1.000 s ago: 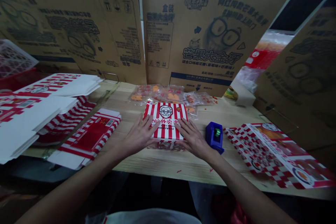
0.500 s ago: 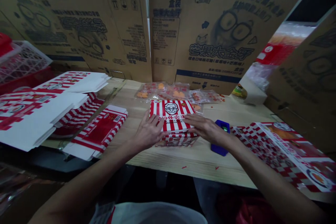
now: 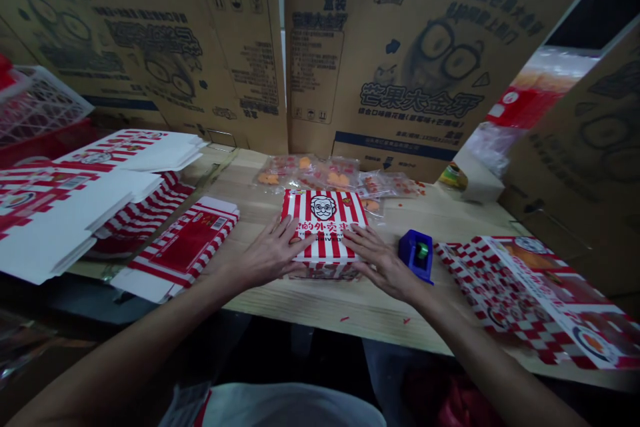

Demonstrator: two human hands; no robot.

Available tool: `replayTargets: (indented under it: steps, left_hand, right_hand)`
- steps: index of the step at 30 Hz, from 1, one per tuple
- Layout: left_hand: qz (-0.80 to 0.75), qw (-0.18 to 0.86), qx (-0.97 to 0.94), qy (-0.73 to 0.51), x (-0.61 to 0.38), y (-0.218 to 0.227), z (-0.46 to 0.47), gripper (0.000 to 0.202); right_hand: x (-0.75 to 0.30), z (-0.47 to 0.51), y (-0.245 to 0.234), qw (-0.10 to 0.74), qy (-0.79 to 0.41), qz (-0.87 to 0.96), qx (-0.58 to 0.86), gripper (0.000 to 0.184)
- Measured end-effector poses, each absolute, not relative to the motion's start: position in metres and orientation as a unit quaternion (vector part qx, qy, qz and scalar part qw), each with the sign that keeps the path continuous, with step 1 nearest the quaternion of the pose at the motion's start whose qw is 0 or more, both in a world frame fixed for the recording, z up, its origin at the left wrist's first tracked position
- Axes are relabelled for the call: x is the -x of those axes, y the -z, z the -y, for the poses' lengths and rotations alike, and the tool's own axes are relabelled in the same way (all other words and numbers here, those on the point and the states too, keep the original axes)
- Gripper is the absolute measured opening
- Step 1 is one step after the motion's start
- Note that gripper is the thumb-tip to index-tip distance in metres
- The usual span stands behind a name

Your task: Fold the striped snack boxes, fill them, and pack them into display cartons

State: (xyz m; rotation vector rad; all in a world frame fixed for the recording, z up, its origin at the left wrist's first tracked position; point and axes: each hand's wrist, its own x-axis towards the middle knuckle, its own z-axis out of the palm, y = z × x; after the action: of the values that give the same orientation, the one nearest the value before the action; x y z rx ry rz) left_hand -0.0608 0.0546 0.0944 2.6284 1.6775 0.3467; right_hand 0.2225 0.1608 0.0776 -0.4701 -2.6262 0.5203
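Observation:
A closed red-and-white striped cardboard box with a printed bespectacled head on its lid stands on the wooden table in front of me. My left hand lies on the left edge of the lid, fingers stretched out, its thumb low by the front corner. Opposite it, my right hand rests its extended fingers on the lid's right edge, with the thumb near the front side. Just right of that hand is a blue tape dispenser with a green roll. The box's contents are hidden.
Clear packets with orange pieces lie behind the box. Flat striped cartons and a smaller red carton stack are at left. More printed cartons lie at right. Large cardboard boxes wall off the back.
Both hands have flattened more onto the lid's edges. The right hand has slid slightly down and left, uncovering more of the tape dispenser. The whole view has shifted slightly.

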Motion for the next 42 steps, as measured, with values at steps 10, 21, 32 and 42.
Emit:
replayTargets:
  steps: [10, 21, 32, 42]
  left_hand:
    - [-0.486, -0.261, -0.826, -0.12, 0.018, -0.064, -0.057, 0.049]
    - [-0.48, -0.227, -0.839, -0.116, -0.001, -0.093, -0.071, 0.051]
    - [-0.393, -0.089, -0.911, -0.091, -0.044, -0.109, -0.114, 0.037]
    - [-0.366, -0.012, -0.93, -0.042, -0.033, -0.13, -0.107, 0.031]
  right_hand:
    - [-0.226, -0.159, -0.072, 0.254, -0.106, 0.953, 0.126, 0.068]
    - [-0.233, -0.156, -0.054, 0.322, -0.158, 0.915, 0.184, 0.084]
    - [-0.225, -0.145, -0.037, 0.397, -0.171, 0.867, 0.249, 0.104]
    - [-0.222, -0.144, -0.035, 0.392, -0.239, 0.852, 0.25, 0.105]
